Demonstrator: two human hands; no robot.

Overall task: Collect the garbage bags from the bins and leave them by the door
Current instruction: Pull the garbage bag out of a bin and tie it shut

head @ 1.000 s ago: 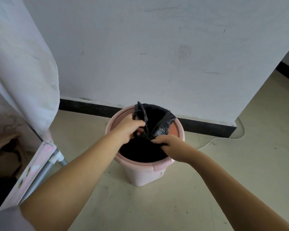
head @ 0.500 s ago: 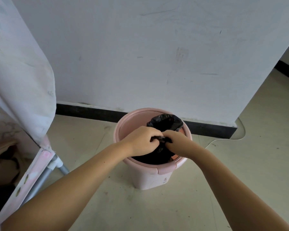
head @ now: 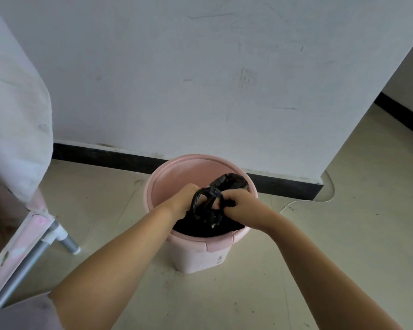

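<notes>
A round pink bin [head: 196,252] stands on the floor against the white wall. A black garbage bag [head: 229,183] sits inside it, its top gathered into twisted strands above the rim. My left hand [head: 185,198] grips a looped strand on the left. My right hand [head: 242,206] grips the other strand on the right. Both hands meet over the middle of the bin, and the bag's body fills the bin's near half below them.
A pink-framed rack with grey metal legs [head: 57,236] and a hanging white cloth [head: 14,115] stands at the left. A thin white cable [head: 320,198] runs along the floor by the wall's corner. Open floor extends to the right past that corner.
The open bag flaps were pulled together and down into twisted strands. My hands came together over the bin, and a loop now shows at my left hand.
</notes>
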